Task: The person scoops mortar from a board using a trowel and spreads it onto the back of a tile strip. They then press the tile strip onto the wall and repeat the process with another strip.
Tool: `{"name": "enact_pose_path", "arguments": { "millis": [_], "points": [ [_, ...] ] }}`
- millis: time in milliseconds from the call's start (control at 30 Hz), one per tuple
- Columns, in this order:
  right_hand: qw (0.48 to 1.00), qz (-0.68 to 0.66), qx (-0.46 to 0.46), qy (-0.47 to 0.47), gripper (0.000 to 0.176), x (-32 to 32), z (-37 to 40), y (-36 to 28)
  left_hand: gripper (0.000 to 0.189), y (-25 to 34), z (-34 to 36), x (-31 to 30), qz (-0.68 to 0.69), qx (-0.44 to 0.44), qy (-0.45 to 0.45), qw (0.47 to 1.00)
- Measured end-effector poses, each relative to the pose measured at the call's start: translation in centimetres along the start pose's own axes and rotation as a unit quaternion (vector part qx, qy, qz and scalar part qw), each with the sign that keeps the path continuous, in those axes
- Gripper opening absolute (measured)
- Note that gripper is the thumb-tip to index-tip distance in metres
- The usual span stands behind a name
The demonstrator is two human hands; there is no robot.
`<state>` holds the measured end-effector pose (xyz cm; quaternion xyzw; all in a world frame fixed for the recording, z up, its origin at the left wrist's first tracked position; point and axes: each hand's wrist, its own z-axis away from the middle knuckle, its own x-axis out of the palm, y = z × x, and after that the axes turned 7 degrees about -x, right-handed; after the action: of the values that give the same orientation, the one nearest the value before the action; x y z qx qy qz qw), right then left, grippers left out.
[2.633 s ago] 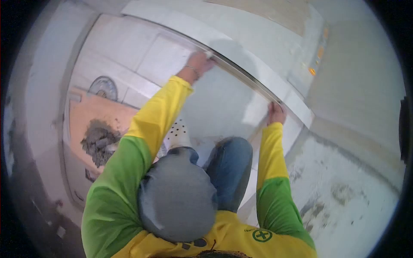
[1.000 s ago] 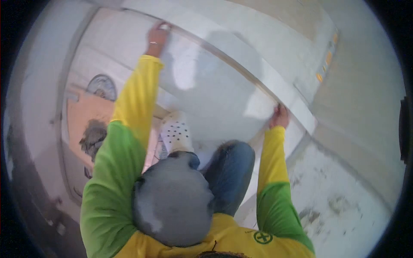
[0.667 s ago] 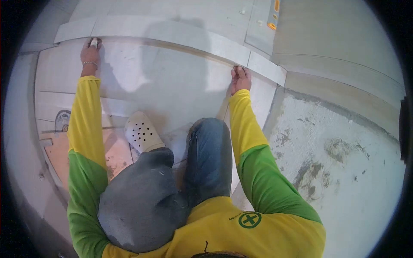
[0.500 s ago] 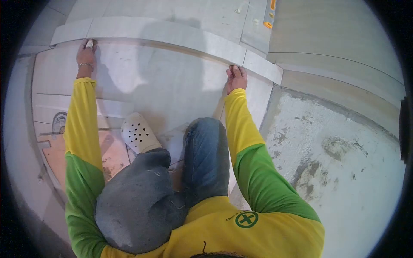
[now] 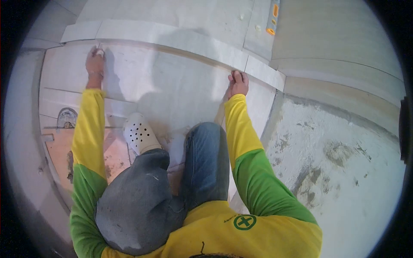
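A long, narrow strip of pale tile (image 5: 172, 41) runs across the far side of the floor, with joints near its two ends. My left hand (image 5: 95, 66) is just below the strip's left part, a little apart from it. Its fingers are closed around a small whitish thing (image 5: 100, 52) that is too small to name. At the joint near the strip's right end, my right hand (image 5: 238, 83) has its fingers curled together against the lower edge. Whatever those fingertips may hold is hidden. Below the strip lies a broad pale tile (image 5: 180, 90).
A spirit level (image 5: 272, 19) with orange parts lies at the top right beside the wall. On the left, a round glass-like object (image 5: 67, 118) stands near an orange-pink patch of floor (image 5: 58, 144). Rough, stained whitish floor (image 5: 327, 159) spreads at right. My white clog (image 5: 140, 133) rests on the tile.
My left hand has drawn back slightly from the strip's edge, toward me. My right hand stays at the right joint. The whole view has shifted a little.
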<state>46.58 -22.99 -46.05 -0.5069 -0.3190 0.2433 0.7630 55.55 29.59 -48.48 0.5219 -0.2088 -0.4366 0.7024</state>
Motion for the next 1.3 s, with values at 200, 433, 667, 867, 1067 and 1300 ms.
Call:
{"name": "enact_pose_path", "arguments": {
  "millis": [200,433,667,867,1067,1300],
  "points": [
    [0.999,-0.036,-0.012,0.004,0.043,0.0,0.1,0.5,0.017,2.2,23.1,0.3,-0.046,-0.059,-0.545,0.835],
    [0.999,-0.036,-0.036,0.007,0.038,0.4,0.4,0.2,0.036,0.9,36.1,-0.5,-0.111,-0.291,-0.732,0.607],
    [0.999,-0.002,-0.019,-0.051,0.039,-0.6,-0.2,0.2,0.046,0.8,39.4,-2.1,-0.205,-0.274,-0.758,0.556],
    [0.997,0.000,-0.066,-0.050,0.030,-0.2,0.4,1.0,0.049,-3.4,39.8,-4.0,-0.109,-0.246,-0.728,0.630],
    [0.994,0.080,-0.013,-0.078,0.025,0.5,0.7,0.2,0.049,-2.8,35.0,-2.3,-0.106,-0.035,-0.629,0.770],
    [0.988,0.121,-0.026,-0.093,0.018,-0.6,-0.8,1.3,0.039,-0.8,20.2,-1.3,-0.136,0.099,-0.254,0.953]
  ]
}}
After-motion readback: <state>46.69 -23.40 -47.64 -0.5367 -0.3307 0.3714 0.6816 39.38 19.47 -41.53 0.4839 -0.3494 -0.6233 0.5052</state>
